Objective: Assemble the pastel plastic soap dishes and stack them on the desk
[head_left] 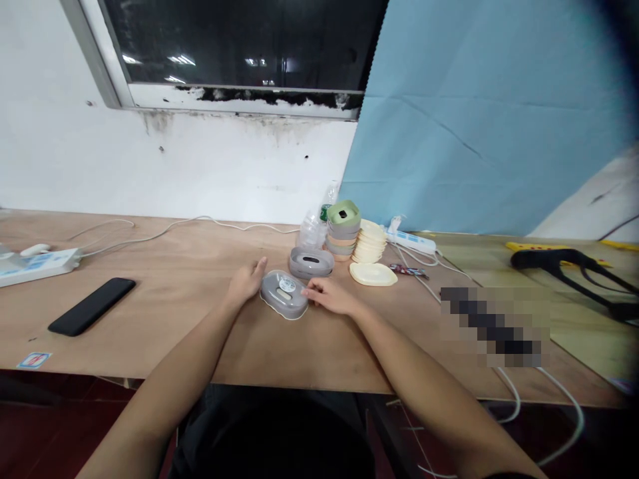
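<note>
A grey oval plastic box [285, 307] with a clear lid and a round white label lies on the table before me, with a pale rim along its bottom edge. Beside its left end is my left hand [246, 281], fingers stretched out and apart, holding nothing. The fingers of my right hand [330, 295] are bent against the box's right end, fingertips at the lid's edge; part of their grip is hidden. Just behind sits another grey oval box [310, 263] with a dark slot on top.
Behind stand a stack of green, grey and tan boxes [343, 229], stacked cream lids [370, 243], clear plastic pieces [310, 231] and a bottle [330, 194]. One cream lid [373, 274] lies apart. A black phone [92, 306] is left; power strips [413, 241] and cables lie around.
</note>
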Motion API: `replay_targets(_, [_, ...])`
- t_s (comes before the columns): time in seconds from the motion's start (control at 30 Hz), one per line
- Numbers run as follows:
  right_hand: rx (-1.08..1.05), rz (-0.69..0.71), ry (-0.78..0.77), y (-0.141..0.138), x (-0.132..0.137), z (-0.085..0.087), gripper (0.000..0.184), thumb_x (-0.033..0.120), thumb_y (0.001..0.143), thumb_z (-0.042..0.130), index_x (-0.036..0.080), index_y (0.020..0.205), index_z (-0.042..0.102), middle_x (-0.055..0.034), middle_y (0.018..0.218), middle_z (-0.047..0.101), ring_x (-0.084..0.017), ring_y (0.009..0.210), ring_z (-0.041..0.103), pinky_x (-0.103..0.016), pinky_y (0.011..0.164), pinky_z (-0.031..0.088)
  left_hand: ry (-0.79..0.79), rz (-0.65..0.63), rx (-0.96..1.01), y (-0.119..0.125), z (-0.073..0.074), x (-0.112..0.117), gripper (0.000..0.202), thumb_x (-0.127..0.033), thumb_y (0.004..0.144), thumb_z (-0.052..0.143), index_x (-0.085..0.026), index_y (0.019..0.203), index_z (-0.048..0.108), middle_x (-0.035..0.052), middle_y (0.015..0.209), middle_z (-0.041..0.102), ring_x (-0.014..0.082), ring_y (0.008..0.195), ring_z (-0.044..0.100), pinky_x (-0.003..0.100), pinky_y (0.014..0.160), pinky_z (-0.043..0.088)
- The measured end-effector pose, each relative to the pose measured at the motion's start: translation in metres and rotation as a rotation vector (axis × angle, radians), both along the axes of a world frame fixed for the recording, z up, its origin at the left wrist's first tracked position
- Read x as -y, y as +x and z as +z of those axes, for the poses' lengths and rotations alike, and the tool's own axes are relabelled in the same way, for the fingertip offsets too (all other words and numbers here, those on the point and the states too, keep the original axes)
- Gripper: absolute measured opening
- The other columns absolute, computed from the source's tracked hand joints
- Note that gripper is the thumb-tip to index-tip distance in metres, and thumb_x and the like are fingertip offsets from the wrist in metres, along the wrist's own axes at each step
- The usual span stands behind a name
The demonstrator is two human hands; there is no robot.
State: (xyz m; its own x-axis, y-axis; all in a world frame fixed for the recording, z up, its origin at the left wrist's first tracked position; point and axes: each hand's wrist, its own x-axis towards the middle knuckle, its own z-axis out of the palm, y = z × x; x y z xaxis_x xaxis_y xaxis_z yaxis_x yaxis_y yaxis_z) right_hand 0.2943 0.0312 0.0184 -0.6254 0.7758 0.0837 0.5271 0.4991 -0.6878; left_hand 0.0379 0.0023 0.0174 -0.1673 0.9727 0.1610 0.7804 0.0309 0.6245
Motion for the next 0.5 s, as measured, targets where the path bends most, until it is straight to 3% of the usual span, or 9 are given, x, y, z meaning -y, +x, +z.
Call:
replay_targets(0.17, [0.087,-0.008,0.142,-0.006,0.003,-0.004,0.049,0.061,0.083,0.052,0.016,0.064,0.059,-0.0001,0.058,0.059,-0.01,0.054,0.048,-0.023,0.051,0.027,0.168,-0.03,0.121,0.006,0.007,0.008,0.052,-0.06,0.089,0.04,-0.02,0.116,0.059,0.004,0.078,0.072,0.0209,0.08,0.067,0.028,0.069,0.046])
replay_targets(0.33, [0.079,-0.031,0.161,-0.009,0.002,-0.009,0.049,0.06,0.084,0.051,0.016,0.064,0.059,0.0001,0.059,0.06,-0.009,0.053,0.048,-0.023,0.051,0.027,0.188,-0.053,-0.083,0.021,0.006,0.016,0.042,-0.056,0.087,0.048,-0.025,0.11,0.065,0.0048,0.099,0.069,0.0204,0.088,0.065,0.028,0.074,0.047])
replay_targets(0.5, [0.003,-0.023,0.146,-0.008,0.001,-0.01,0.044,0.059,0.084,0.053,0.017,0.079,0.064,0.0,0.063,0.062,-0.011,0.057,0.052,-0.023,0.055,0.033,0.121,-0.011,-0.142,0.018,0.001,0.013,0.043,-0.055,0.086,0.05,-0.026,0.116,0.061,0.0074,0.122,0.059,0.0223,0.1,0.063,0.03,0.083,0.047])
